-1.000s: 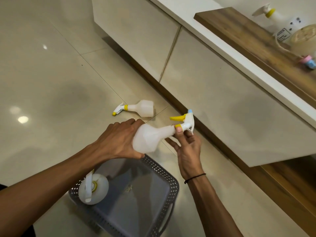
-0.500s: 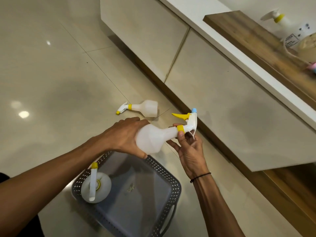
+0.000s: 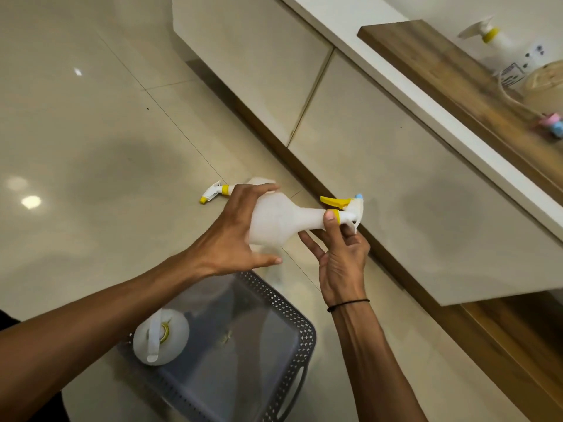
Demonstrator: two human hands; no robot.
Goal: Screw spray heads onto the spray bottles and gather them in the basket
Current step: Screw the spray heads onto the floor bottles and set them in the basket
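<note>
A white spray bottle [image 3: 280, 220] lies sideways in the air above the floor, gripped at its wide base by my left hand [image 3: 231, 236]. My right hand [image 3: 341, 263] pinches the yellow collar of its spray head [image 3: 350, 208], which has a yellow trigger and a blue nozzle tip. Below, a grey perforated basket [image 3: 292, 327] holds one white spray bottle [image 3: 161, 339] standing upright. Another spray bottle [image 3: 219, 190] with a yellow collar lies on the floor, partly hidden behind my left hand.
A white cabinet [image 3: 380, 166] runs diagonally along the right, topped by a wooden shelf [image 3: 451, 74]. On that shelf stand a further spray bottle [image 3: 493, 44], a round beige object [image 3: 545, 86] and a pink and blue piece [image 3: 553, 129]. Glossy tiled floor [image 3: 91, 132] spreads to the left.
The held bottle has stayed between both hands with the right fingers shifting on the yellow collar. My view has drifted, so the floor bottle now sits behind my left hand.
</note>
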